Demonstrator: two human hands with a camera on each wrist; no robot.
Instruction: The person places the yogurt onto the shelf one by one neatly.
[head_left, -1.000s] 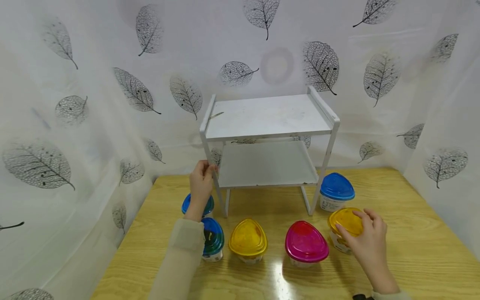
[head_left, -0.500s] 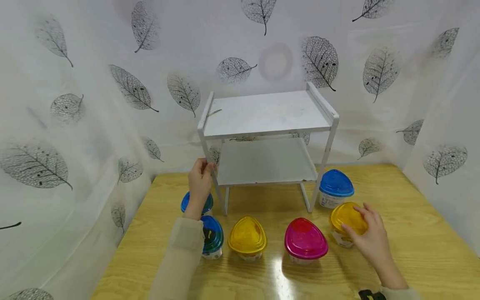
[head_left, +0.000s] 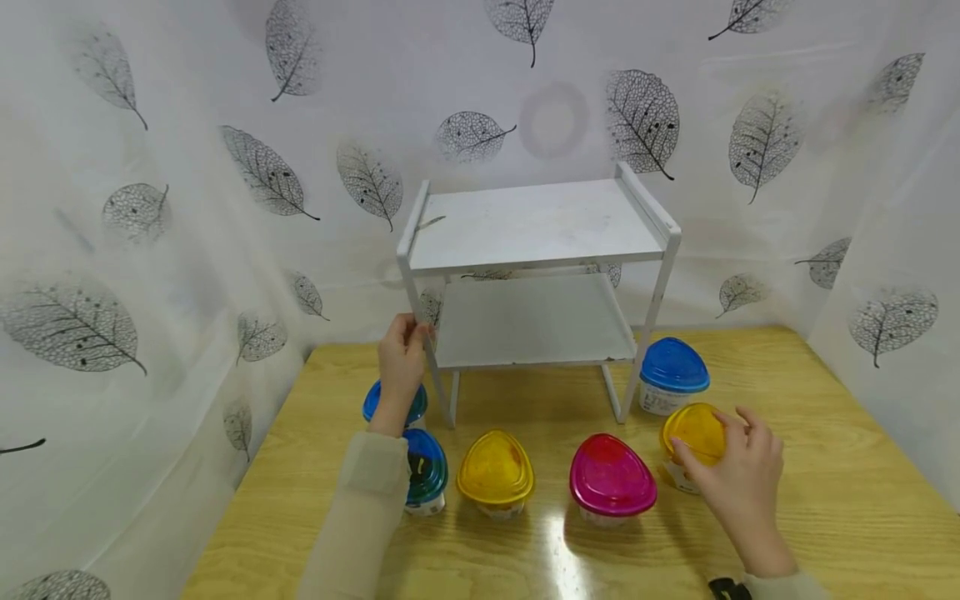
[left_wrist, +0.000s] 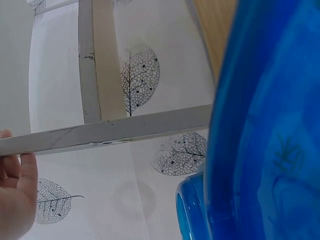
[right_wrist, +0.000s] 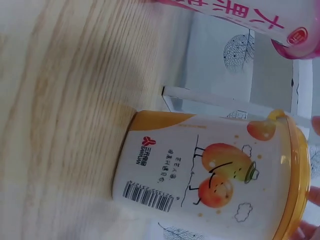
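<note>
My left hand (head_left: 402,358) pinches the left front leg of a white two-tier shelf (head_left: 536,321); in the left wrist view, thumb and fingers lie on either side of that leg (left_wrist: 120,127). At the right, my right hand (head_left: 738,475) holds a yellow-lidded tub (head_left: 696,435) by its lid, thumb on the near left, fingers around the right side. The right wrist view shows this tub (right_wrist: 200,175) standing on the wood, printed with cartoon fruit and a barcode, fingertips at the lid's rim. A blue-lidded tub (head_left: 673,371) stands just behind it.
A pink-lidded tub (head_left: 611,479) and another yellow-lidded tub (head_left: 495,473) stand in front of the shelf. Two blue-lidded tubs, the nearer one (head_left: 426,471) darker, sit by my left forearm. A leaf-patterned curtain (head_left: 480,75) surrounds the wooden table (head_left: 525,567).
The yellow-lidded tub in my right hand has shifted slightly back, toward the blue-lidded one, and turned a little. My left hand stays on the shelf leg. The head view has tilted slightly.
</note>
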